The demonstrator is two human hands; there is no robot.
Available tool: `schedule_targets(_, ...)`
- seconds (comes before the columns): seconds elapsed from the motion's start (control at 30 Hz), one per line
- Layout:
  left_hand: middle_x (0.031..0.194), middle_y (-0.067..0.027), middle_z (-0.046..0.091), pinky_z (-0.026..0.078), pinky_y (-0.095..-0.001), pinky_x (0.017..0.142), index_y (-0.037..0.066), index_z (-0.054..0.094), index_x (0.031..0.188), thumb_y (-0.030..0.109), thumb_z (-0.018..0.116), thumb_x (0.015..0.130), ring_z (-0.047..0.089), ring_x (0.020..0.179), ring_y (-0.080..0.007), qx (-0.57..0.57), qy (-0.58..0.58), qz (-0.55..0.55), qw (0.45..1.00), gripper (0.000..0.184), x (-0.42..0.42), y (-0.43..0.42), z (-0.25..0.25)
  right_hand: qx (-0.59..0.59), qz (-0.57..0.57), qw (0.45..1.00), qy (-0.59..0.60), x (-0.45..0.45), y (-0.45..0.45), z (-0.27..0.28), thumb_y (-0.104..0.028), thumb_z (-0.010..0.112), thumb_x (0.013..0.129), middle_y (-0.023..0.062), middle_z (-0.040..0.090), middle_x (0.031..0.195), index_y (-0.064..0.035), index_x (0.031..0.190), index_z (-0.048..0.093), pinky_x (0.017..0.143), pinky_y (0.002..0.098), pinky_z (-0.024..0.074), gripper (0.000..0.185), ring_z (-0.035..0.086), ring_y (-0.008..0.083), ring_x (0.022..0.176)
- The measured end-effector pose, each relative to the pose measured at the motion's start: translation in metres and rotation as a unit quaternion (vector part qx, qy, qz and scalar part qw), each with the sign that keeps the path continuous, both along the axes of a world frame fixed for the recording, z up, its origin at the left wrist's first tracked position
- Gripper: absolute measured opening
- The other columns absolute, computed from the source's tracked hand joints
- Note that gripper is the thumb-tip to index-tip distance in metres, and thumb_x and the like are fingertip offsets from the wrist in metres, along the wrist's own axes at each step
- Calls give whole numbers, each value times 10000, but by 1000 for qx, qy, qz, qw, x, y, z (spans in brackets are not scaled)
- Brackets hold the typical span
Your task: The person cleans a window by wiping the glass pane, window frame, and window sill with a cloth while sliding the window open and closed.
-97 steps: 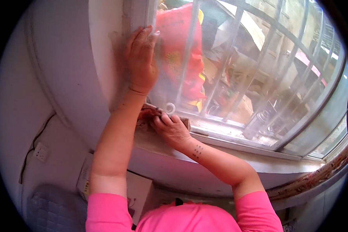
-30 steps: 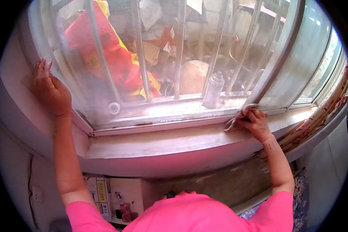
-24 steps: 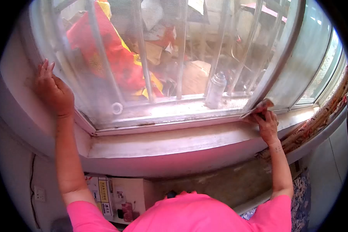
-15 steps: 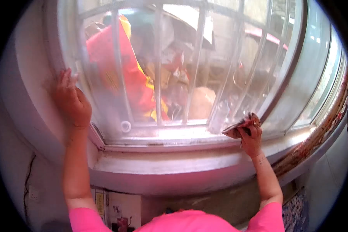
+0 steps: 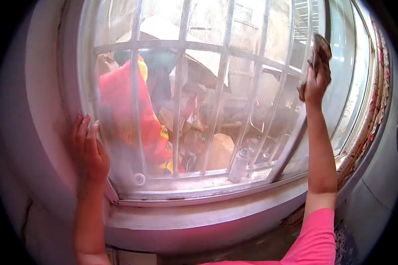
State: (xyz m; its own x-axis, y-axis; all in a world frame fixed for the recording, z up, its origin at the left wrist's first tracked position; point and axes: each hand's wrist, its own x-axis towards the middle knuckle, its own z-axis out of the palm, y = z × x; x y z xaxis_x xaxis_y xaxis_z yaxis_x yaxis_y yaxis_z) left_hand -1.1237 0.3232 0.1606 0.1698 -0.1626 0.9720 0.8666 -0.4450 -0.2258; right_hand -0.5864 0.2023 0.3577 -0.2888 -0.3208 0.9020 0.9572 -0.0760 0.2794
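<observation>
My right hand (image 5: 316, 84) is raised at the upper right, its fingers wrapped round a dark, crumpled cloth (image 5: 321, 49) against the window's upright frame bar (image 5: 291, 152). At the left, my left hand (image 5: 91, 152) rests by the window's left frame, fingers stretched upward and apart, with nothing in it. Between the hands is the window screen (image 5: 199, 101), with metal bars behind it. A small white ring (image 5: 139, 179) sits at the screen's lower left corner.
Below the window runs a pale sill (image 5: 207, 216). Behind the bars are a red and yellow bag (image 5: 135, 110), a spray can (image 5: 239, 165) and cardboard pieces. A patterned curtain (image 5: 370, 128) hangs bunched at the right. A white box edge (image 5: 135, 258) shows at the bottom.
My right hand has moved from the lower window frame up along the upright bar with the cloth. The view has tilted upward. My left hand stays by the left frame.
</observation>
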Motion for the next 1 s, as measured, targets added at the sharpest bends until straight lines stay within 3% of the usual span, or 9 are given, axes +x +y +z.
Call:
schedule_targets(0.13, 1273, -167, 499, 345, -461, 1028, 9, 514, 1167, 16, 351, 947, 442, 1228, -364, 3, -9, 8, 1000, 274, 2, 1, 0, -16, 9, 999, -42, -89, 40, -4, 9, 535, 780, 191, 515, 1199, -20, 1199, 560, 976, 446, 336, 421, 447, 371, 1119)
schedule_targets(0.23, 1246, -169, 512, 375, -468, 1007, 11, 542, 1149, 67, 361, 965, 455, 1205, -383, 9, -9, 5, 1000, 265, 1, 2, -1, -209, 87, 971, -81, -196, 60, -65, 7, 522, 662, 177, 531, 1097, -30, 1062, 602, 878, 481, 376, 410, 482, 361, 1021)
schedule_targets(0.37, 1262, -162, 507, 354, -462, 1020, 11, 523, 1158, 18, 335, 954, 453, 1219, -367, 11, -10, 17, 1000, 277, 2, 3, -3, -526, 171, 812, -186, -274, 37, -142, -84, 511, 755, 104, 529, 987, -86, 830, 547, 728, 387, 450, 83, 528, 292, 904)
schedule_targets(0.43, 1259, -162, 509, 351, -463, 1022, 12, 524, 1158, 17, 333, 954, 450, 1221, -367, 5, -7, 36, 999, 280, 0, 2, -2, -351, 77, 857, -370, -268, 41, -177, -160, 543, 755, 27, 491, 1035, -114, 988, 580, 818, 364, 421, 240, 462, 219, 984)
schedule_targets(0.5, 1258, -165, 511, 347, -465, 1025, 10, 520, 1162, 9, 340, 947, 451, 1220, -369, 4, -11, 21, 1000, 279, 2, 0, -1, -329, 17, 869, -370, -254, 36, -177, -155, 550, 753, -6, 458, 1068, -142, 1035, 595, 873, 355, 388, 286, 399, 198, 1055)
schedule_targets(0.6, 1255, -168, 513, 344, -469, 1026, 5, 514, 1164, 7, 348, 938, 452, 1217, -371, 13, -7, 23, 1000, 281, 4, -1, 1, -396, 30, 867, -302, -223, 22, -119, -165, 527, 818, 50, 539, 849, -235, 947, 603, 536, 350, 433, 166, 572, 201, 733)
schedule_targets(0.67, 1255, -170, 513, 341, -472, 1029, 5, 512, 1166, 8, 352, 932, 451, 1217, -372, 12, 1, 32, 999, 284, 0, -2, 0, -391, -22, 900, -190, -178, 16, -85, -106, 544, 777, 82, 529, 760, -166, 956, 591, 518, 396, 407, 194, 560, 240, 650)
schedule_targets(0.77, 1257, -174, 511, 339, -476, 1029, 12, 511, 1168, 17, 357, 923, 448, 1219, -372, -4, 7, 46, 999, 289, -6, 0, -3, -207, -135, 963, -104, -93, 2, -42, -9, 540, 686, 160, 524, 1141, -96, 1196, 575, 798, 443, 406, 518, 481, 343, 1004)
schedule_targets(1.0, 1236, -169, 519, 367, -474, 999, 45, 547, 1139, 40, 406, 908, 458, 1198, -381, -15, -7, 37, 999, 271, 2, -6, 0, 11, -183, 982, 54, 40, -4, 107, -138, 558, 812, 180, 578, 1051, -87, 1192, 587, 853, 446, 424, 384, 530, 357, 978)
